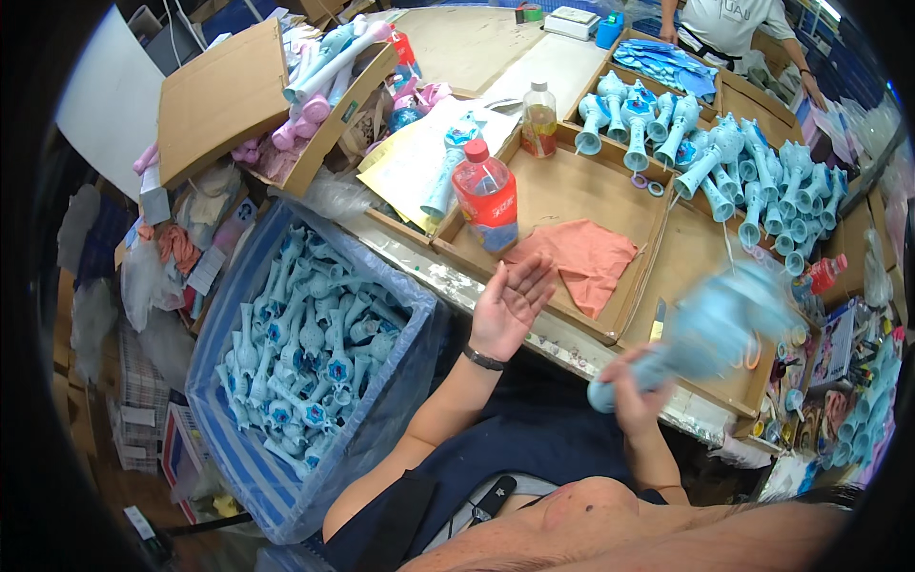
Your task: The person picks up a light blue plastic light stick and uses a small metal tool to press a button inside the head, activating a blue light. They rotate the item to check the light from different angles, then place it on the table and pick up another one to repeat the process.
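Over cardboard trays [610,329], right hand [634,391] grips blurred blue toy wand [705,334].

Light-blue toy wand [710,329] in right hand [634,393] is motion-blurred; head detail cannot be resolved. Person [729,24] at far table edge is cut off above the torso by the frame. Small items in right-side clutter [839,381] are too small to identify.

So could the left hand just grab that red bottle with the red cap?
Probably yes. The left hand is open and holding nothing, palm up, just in front of the red bottle. Only the low cardboard tray wall lies between them, and the bottle stands taller than it.
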Demonstrator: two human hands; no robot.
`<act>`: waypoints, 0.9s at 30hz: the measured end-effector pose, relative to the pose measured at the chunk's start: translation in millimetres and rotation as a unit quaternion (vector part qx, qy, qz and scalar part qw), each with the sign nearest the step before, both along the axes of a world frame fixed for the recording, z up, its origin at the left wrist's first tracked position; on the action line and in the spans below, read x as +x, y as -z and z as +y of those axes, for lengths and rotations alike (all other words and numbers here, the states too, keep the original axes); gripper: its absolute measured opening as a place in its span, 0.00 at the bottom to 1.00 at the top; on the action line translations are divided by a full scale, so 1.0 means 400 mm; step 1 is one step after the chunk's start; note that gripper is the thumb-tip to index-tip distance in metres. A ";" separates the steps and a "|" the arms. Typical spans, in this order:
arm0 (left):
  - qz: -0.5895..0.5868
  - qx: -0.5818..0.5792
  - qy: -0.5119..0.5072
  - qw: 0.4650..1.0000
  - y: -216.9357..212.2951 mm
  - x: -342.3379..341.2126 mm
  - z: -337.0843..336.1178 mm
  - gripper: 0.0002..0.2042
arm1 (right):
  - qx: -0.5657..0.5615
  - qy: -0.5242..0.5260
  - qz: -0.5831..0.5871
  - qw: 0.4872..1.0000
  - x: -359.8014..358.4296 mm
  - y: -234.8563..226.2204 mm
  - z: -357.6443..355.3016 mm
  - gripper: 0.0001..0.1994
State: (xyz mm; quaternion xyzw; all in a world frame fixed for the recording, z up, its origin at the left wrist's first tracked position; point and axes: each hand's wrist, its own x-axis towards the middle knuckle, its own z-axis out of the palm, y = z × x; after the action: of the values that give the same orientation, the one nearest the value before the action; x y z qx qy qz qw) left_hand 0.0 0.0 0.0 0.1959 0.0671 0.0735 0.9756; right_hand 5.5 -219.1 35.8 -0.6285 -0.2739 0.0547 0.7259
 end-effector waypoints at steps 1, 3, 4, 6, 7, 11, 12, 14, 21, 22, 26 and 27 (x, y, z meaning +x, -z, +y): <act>0.004 0.013 -0.016 1.000 -0.007 -0.002 -0.002 0.24 | 0.114 0.069 -0.047 0.990 -0.003 0.006 -0.003 0.15; -0.053 0.002 0.009 0.999 -0.012 -0.003 -0.015 0.24 | 0.237 0.076 -0.180 0.952 0.000 0.043 0.057 0.16; -0.106 -0.008 0.050 0.993 -0.021 -0.012 -0.015 0.25 | -0.040 0.002 -0.165 0.986 -0.008 0.048 0.063 0.15; -0.248 -0.040 0.092 0.963 -0.031 -0.006 -0.024 0.26 | -0.289 -0.064 -0.084 0.951 -0.024 0.059 0.061 0.14; -0.204 -0.045 0.095 0.973 -0.034 -0.010 -0.023 0.26 | -0.263 -0.057 -0.017 0.963 -0.038 0.065 0.063 0.14; -0.068 -0.024 0.050 0.996 -0.035 -0.021 -0.004 0.25 | -0.045 -0.031 0.077 0.996 -0.020 0.082 0.036 0.11; -0.047 -0.023 0.030 0.998 -0.034 -0.023 -0.005 0.25 | 0.018 -0.020 0.084 0.996 -0.024 0.091 0.041 0.10; -0.056 -0.006 0.020 0.998 -0.039 -0.010 -0.009 0.25 | -0.019 -0.012 -0.006 1.000 -0.030 0.112 0.074 0.11; -0.117 -0.026 0.059 0.991 -0.039 -0.015 -0.016 0.23 | -0.181 -0.087 0.061 0.978 -0.020 0.108 0.056 0.15; -0.072 0.010 0.016 0.997 -0.038 -0.014 -0.006 0.23 | -0.111 -0.094 0.084 0.986 -0.019 0.109 0.054 0.11; -0.145 -0.027 -0.010 0.989 -0.029 -0.005 -0.023 0.24 | -0.136 -0.058 -0.090 0.985 -0.008 0.117 0.093 0.13; -0.291 -0.069 0.046 0.953 -0.022 -0.012 -0.056 0.24 | -0.339 -0.057 -0.079 0.936 -0.015 0.122 0.118 0.15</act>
State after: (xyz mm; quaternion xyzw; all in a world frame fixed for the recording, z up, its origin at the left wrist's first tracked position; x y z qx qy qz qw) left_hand -4.6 -22.3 9.0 0.1009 -0.2237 0.0774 0.9663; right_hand -0.3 -172.0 -13.0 -0.8227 -0.3308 0.1358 0.4419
